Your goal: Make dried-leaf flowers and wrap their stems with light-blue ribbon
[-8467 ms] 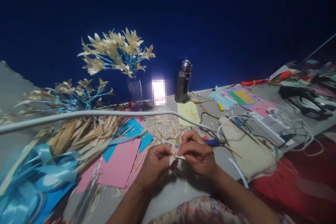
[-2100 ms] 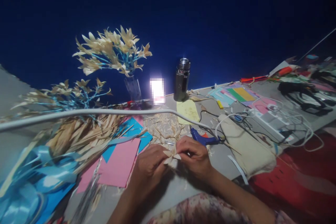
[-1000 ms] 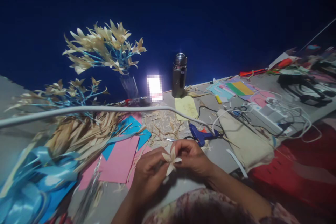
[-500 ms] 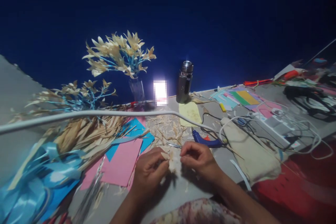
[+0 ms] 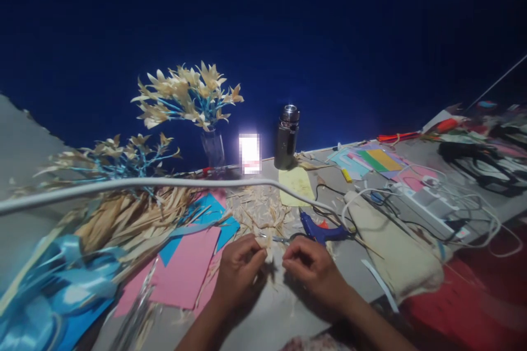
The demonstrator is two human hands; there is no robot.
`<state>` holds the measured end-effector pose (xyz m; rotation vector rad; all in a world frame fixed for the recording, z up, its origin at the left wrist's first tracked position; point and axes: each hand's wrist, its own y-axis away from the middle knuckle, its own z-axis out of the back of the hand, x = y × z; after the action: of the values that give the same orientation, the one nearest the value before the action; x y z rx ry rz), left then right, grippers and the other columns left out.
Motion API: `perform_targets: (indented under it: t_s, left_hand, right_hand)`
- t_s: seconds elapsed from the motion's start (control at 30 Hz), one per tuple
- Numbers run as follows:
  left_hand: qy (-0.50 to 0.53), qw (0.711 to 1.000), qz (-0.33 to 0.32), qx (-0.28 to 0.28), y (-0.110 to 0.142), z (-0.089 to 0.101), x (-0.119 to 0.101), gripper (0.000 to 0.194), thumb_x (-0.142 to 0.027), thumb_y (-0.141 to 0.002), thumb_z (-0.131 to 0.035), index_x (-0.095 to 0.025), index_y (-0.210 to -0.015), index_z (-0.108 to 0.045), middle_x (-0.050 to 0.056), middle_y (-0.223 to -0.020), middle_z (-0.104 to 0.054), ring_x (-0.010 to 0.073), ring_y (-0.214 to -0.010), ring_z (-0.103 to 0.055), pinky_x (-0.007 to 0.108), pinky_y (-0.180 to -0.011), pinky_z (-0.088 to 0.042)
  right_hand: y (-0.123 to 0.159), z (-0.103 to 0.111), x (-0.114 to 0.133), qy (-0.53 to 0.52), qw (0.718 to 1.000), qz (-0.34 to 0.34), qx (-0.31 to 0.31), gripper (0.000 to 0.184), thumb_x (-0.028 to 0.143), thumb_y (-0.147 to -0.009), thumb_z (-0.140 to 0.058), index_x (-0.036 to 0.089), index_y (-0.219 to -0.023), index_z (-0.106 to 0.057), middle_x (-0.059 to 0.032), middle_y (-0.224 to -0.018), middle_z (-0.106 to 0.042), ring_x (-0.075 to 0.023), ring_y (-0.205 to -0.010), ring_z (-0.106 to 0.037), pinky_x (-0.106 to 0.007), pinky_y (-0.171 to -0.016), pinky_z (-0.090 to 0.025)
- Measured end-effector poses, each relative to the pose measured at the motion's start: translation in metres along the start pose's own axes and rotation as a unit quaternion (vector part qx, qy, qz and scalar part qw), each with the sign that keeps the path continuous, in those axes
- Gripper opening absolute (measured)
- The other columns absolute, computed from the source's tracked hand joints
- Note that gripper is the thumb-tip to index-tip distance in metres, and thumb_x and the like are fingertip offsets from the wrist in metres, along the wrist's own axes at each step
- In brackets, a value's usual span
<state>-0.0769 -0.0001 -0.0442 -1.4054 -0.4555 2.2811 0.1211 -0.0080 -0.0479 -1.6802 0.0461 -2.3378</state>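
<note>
Mottled pale-and-reddish garment point(image 5: 315, 344) (just a sliver), bare forearms point(image 5: 206, 315).

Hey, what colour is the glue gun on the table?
The glue gun is dark blue, seen in the head view.

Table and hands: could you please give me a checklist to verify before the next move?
1. Left hand and right hand are apart: ok.
2. Left hand has a secure grip: cannot tell, the detail between its fingers is unclear.
3. Blue glue gun lies on the table, out of both hands: ok.
4. Glue gun is hot: cannot tell.
5. Area beyond the hands is free of pale scraps: not ok, many are scattered there.
6. Dark bottle stands upright: ok.
</note>
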Motion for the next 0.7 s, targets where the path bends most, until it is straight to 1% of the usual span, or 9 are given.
perform_targets:
  t_s: [0.13, 0.23, 0.33, 0.47, 0.57, 0.63, 0.7]
  left_hand:
    - [0.034, 0.997, 0.063, -0.021, 0.003, -0.001, 0.010, 0.027, -0.014, -0.088, -0.058, -0.022, -0.063, -0.059, 0.000, -0.062, -0.058, 0.0166, -0.060, -0.055, 0.027, -0.057, -0.043]
    - [0.041, 0.996, 0.075, -0.032, 0.003, -0.002, 0.014, 0.024, -0.016, -0.088, -0.059, -0.022, -0.064, -0.061, 0.000, -0.064, -0.060, 0.0169, -0.062, -0.056, 0.027, -0.058, -0.044]
    - [0.022, 0.995, 0.078, -0.052, 0.003, -0.005, 0.016, 0.025, -0.018, -0.089, -0.058, -0.021, -0.064, -0.060, 0.000, -0.064, -0.060, 0.0166, -0.062, -0.056, 0.026, -0.058, -0.045]
    - [-0.011, 0.996, 0.051, -0.074, 0.004, -0.007, 0.016, 0.026, -0.018, -0.091, -0.056, -0.021, -0.065, -0.059, 0.001, -0.064, -0.061, 0.0168, -0.061, -0.057, 0.027, -0.058, -0.045]
    - [-0.038, 0.995, 0.032, -0.091, 0.004, -0.008, 0.016, 0.029, -0.018, -0.091, -0.055, -0.022, -0.062, -0.055, 0.000, -0.061, -0.057, 0.0164, -0.059, -0.055, 0.027, -0.057, -0.043]
    - [-0.037, 0.994, 0.036, -0.094, 0.004, -0.009, 0.015, 0.029, -0.020, -0.090, -0.057, -0.021, -0.060, -0.055, -0.001, -0.059, -0.056, 0.0158, -0.057, -0.053, 0.027, -0.057, -0.042]
    - [-0.011, 0.993, 0.064, -0.094, 0.002, -0.011, 0.013, 0.028, -0.023, -0.087, -0.059, -0.021, -0.059, -0.056, -0.002, -0.059, -0.055, 0.0154, -0.057, -0.052, 0.026, -0.056, -0.041]
  right_hand:
    - [0.004, -0.013, -0.009, 0.023, 0.998, 0.052, 0.010, 0.008, 0.015, -0.083, -0.067, 0.020, -0.076, -0.067, 0.0016, -0.070, -0.061, -0.0147, -0.065, -0.055, -0.026, -0.061, -0.041]
    - [0.013, -0.021, -0.015, 0.039, 0.995, 0.091, 0.033, 0.009, 0.014, -0.083, -0.067, 0.021, -0.077, -0.066, 0.0010, -0.071, -0.061, -0.0153, -0.066, -0.056, -0.026, -0.062, -0.041]
    - [0.025, -0.025, -0.020, 0.050, 0.990, 0.123, 0.055, 0.009, 0.013, -0.084, -0.065, 0.021, -0.078, -0.066, -0.0006, -0.074, -0.064, -0.0159, -0.067, -0.059, -0.026, -0.062, -0.041]
    - [0.038, -0.021, -0.029, 0.074, 0.984, 0.150, 0.058, 0.011, 0.016, -0.086, -0.062, 0.022, -0.078, -0.064, -0.0024, -0.075, -0.067, -0.0177, -0.068, -0.063, -0.027, -0.062, -0.043]
    - [0.046, -0.015, -0.037, 0.087, 0.983, 0.152, 0.050, 0.011, 0.018, -0.089, -0.061, 0.022, -0.078, -0.065, -0.0030, -0.074, -0.068, -0.0177, -0.065, -0.063, -0.027, -0.060, -0.043]
    - [0.050, -0.011, -0.043, 0.092, 0.983, 0.149, 0.049, 0.012, 0.019, -0.090, -0.060, 0.022, -0.079, -0.065, -0.0030, -0.073, -0.067, -0.0173, -0.064, -0.063, -0.027, -0.059, -0.043]
    - [0.053, -0.007, -0.047, 0.098, 0.983, 0.147, 0.050, 0.013, 0.020, -0.090, -0.060, 0.022, -0.078, -0.065, -0.0028, -0.072, -0.067, -0.0170, -0.064, -0.063, -0.026, -0.058, -0.042]
